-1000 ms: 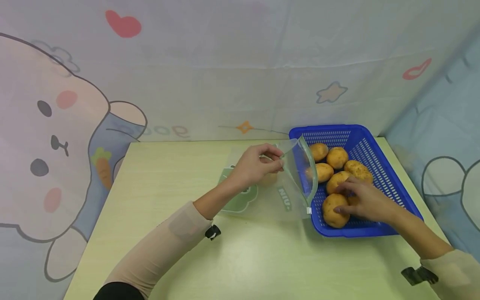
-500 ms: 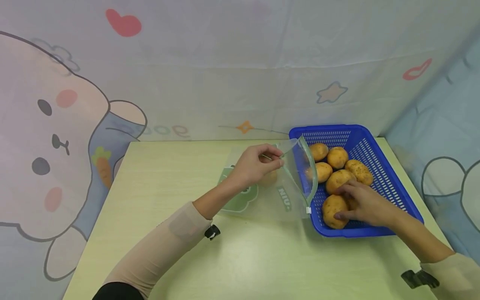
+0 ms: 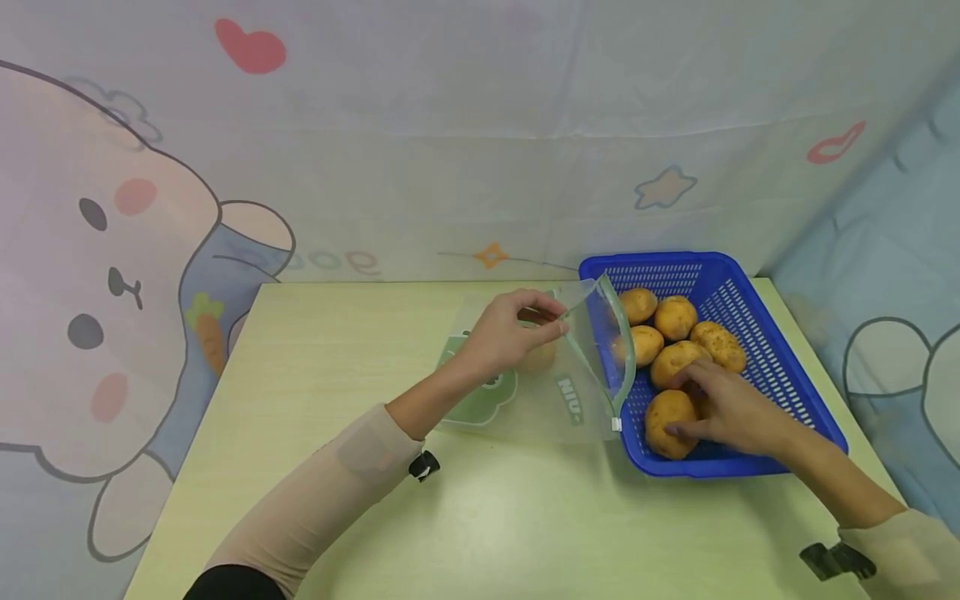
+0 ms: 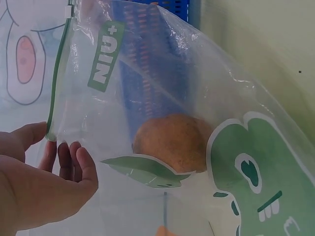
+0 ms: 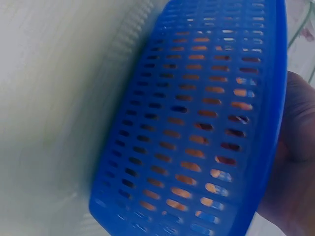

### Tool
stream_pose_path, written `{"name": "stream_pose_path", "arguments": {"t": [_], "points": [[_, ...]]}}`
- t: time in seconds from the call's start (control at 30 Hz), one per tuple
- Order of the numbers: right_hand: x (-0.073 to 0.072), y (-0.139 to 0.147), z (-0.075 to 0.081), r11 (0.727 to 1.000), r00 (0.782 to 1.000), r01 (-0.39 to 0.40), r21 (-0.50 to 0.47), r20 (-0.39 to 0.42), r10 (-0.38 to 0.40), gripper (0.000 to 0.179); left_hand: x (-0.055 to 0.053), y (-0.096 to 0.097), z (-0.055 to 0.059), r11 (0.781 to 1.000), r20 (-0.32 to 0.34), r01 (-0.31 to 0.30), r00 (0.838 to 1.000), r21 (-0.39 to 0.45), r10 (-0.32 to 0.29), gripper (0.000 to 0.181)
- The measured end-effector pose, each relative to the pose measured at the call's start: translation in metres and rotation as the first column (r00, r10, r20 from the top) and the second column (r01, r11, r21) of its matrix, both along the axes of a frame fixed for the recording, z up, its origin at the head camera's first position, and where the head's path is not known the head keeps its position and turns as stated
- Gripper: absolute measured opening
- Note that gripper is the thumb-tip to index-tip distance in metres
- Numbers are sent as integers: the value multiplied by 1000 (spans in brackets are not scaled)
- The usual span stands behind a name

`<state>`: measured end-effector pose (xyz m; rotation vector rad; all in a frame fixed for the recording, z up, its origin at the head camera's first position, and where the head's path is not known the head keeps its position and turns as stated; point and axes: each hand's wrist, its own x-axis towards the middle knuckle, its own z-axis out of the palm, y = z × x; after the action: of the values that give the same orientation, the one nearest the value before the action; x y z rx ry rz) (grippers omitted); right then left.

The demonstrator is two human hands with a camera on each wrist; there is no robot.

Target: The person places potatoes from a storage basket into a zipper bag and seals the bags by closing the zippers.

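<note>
Bag (image 3: 551, 404) gaping by basket rim (image 3: 712, 468), hands (image 3: 513, 333) well apart

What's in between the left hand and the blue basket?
Between the left hand and the blue basket is the open mouth of the clear bag. You see it in the head view.

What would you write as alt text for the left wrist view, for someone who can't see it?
A person's left hand pinches the green zip edge of a clear plastic bag with green prints, which holds a rounded brown potato. A blue perforated plastic basket shows behind it, mostly through the film.
</note>
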<state>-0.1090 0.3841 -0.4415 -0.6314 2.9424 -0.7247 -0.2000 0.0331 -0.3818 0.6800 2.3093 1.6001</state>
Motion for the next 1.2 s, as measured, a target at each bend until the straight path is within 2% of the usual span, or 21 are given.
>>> {"name": "stream_pose_path", "arguments": {"t": [0.17, 0.27, 0.43, 0.6, 0.8, 0.97, 1.07, 1.2], "points": [[-2, 2, 3, 999, 999, -21, -35, -50, 19, 45, 0, 1, 0, 1000, 7, 10, 1000, -5, -10, 25], [-3, 3, 4, 999, 999, -39, -26, -22, 38, 43, 1, 0, 0, 1000, 10, 11, 1000, -6, -11, 26], [-2, 2, 5, 1000, 999, -21, -14, 36, 21, 41, 2, 0, 0, 1000, 6, 20, 1000, -5, -20, 28], [-3, 4, 12, 997, 999, 3, -72, 46, 0, 40, 2, 0, 1, 1000, 13, 17, 1000, -5, -17, 28], [-10, 4, 41, 982, 998, 58, -181, -10, -61, 39, 3, 2, 2, 1000, 29, 13, 1000, -16, -13, 25], [-17, -9, 72, 943, 992, 124, -310, 8, -128, 38, 3, 2, 2, 1000, 40, 11, 999, -19, -10, 21], [-22, -22, 81, 916, 992, 122, -382, 13, -127, 38, 3, 3, 2, 1000, 44, 12, 999, -14, -11, 20], [-29, -42, 82, 908, 997, 68, -413, -11, -79, 39, 2, 3, 1, 1000, 48, 13, 999, -8, -12, 20]]}}
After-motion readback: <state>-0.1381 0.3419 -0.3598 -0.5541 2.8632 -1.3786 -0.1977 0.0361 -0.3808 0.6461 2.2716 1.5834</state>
